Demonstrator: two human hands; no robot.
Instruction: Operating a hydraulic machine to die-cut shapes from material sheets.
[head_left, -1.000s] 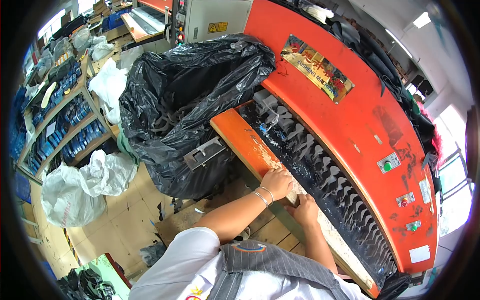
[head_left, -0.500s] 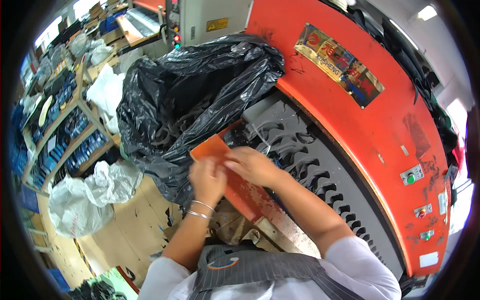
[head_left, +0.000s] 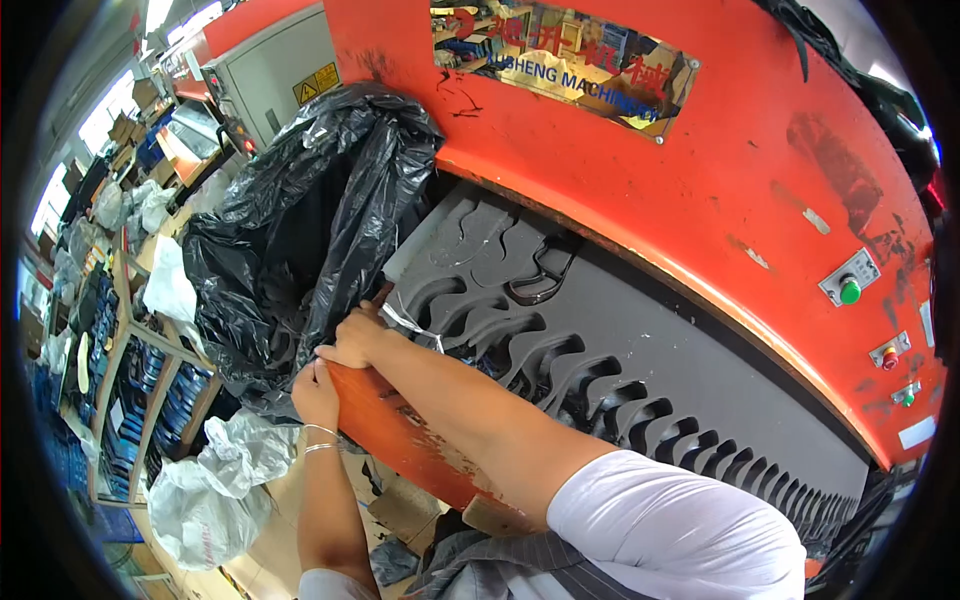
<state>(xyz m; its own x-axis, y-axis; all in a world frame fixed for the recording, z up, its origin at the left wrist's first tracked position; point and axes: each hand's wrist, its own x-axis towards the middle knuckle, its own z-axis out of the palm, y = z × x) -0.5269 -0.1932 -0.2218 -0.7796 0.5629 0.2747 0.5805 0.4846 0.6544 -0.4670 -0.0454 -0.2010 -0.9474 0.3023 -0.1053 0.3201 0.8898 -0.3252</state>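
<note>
Black bag (head_left: 362,205) crowds orange board's end (head_left: 362,398); left fingers (head_left: 317,376) and right fingers (head_left: 347,340) curl there, grip unclear.

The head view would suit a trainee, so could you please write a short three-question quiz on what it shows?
1. Multiple choice: Which wrist wears the silver bangles?
A) Left
B) Right
C) Neither

2. True or false: The left hand and the right hand are both at the end of the orange board beside the black plastic bag.

3. Fill the gap: Of the three controls on the red machine, the middle control is coloured ____.

Key:
1. A
2. True
3. Red
</note>
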